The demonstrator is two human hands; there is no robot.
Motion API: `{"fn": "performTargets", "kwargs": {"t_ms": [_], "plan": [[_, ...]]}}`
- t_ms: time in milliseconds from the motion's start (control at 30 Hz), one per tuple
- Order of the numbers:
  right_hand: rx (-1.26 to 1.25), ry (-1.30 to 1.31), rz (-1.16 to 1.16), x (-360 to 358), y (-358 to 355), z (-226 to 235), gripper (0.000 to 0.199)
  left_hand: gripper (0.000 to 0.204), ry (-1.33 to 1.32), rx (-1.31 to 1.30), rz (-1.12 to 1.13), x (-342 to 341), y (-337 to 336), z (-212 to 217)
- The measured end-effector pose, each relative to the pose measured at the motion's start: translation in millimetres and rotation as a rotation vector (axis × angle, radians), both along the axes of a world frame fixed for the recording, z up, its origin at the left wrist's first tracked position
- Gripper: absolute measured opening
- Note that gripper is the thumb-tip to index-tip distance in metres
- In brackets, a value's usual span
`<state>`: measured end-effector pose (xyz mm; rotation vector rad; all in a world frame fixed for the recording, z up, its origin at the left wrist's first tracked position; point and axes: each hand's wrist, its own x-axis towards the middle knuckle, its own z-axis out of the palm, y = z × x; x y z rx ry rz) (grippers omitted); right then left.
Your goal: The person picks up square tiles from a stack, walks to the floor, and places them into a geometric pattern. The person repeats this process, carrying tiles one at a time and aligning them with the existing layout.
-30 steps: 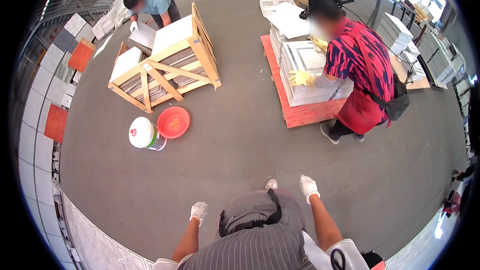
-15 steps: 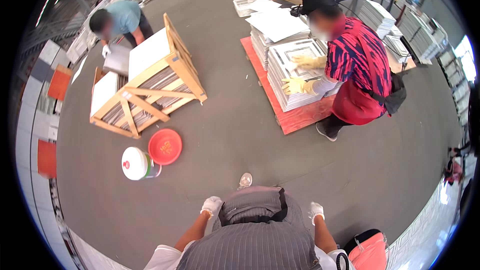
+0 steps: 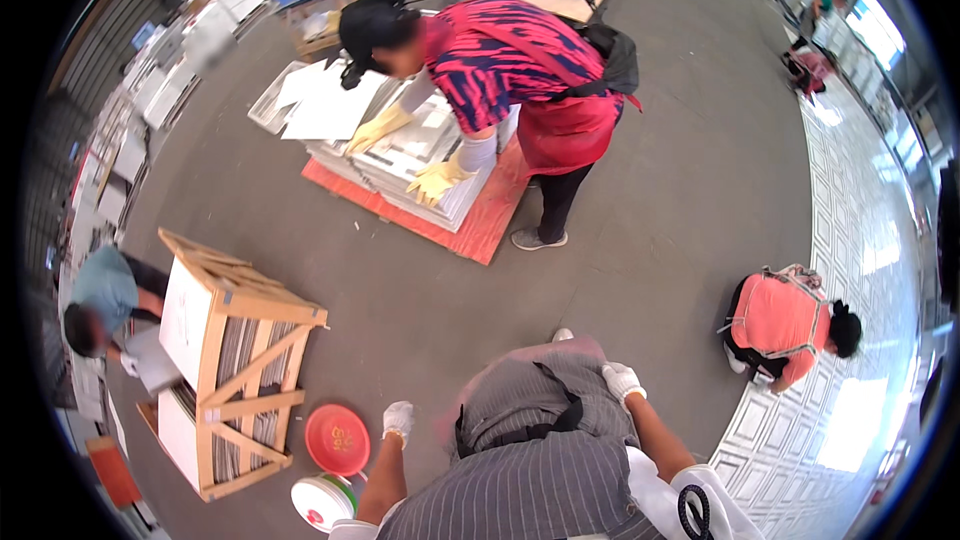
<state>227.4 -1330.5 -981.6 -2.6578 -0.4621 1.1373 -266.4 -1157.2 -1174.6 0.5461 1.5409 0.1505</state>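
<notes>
My left hand (image 3: 398,420), in a white glove, hangs beside my striped apron (image 3: 510,480) with its fingers curled together and nothing seen in them. A red plastic basin (image 3: 337,440) on the floor is the thing nearest to it, and a white lidded bucket (image 3: 322,502) stands just behind that basin. My right hand (image 3: 622,380), gloved in white too, is closed at the right edge of the apron, and I see nothing in it. The tip of one shoe (image 3: 563,335) shows past the apron.
Ahead, a co-worker in yellow gloves (image 3: 440,180) leans over stacked framed tiles on a red pallet (image 3: 480,235). At left, a person in blue (image 3: 105,280) bends by a wooden crate (image 3: 265,305) of slabs. Someone in coral (image 3: 780,312) crouches beside patterned floor tiles (image 3: 770,430).
My view has swung to the right, so the crate, basin and pallet sit farther left. The crouching person and tiled strip now show fully. My right hand has come forward; my left has dropped back.
</notes>
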Motion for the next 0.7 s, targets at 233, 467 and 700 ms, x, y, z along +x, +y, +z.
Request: {"fn": "performTargets", "kwargs": {"t_ms": [233,467,700], "plan": [[-0.039,-0.059,-0.163,11.2,-27.6,-20.4,0.043,0.029,0.065,0.283,-0.52,126.0,63.5,29.3],[0.034,-0.407,0.45,85.9,-92.0,-76.2,0.018,0.037,0.102,0.488,-1.222,203.2,71.5,5.2],[0.134,-0.189,-0.319,179.4,-46.0,9.6,0.041,0.037,0.055,0.326,-1.21,339.8,86.8,37.8]]}}
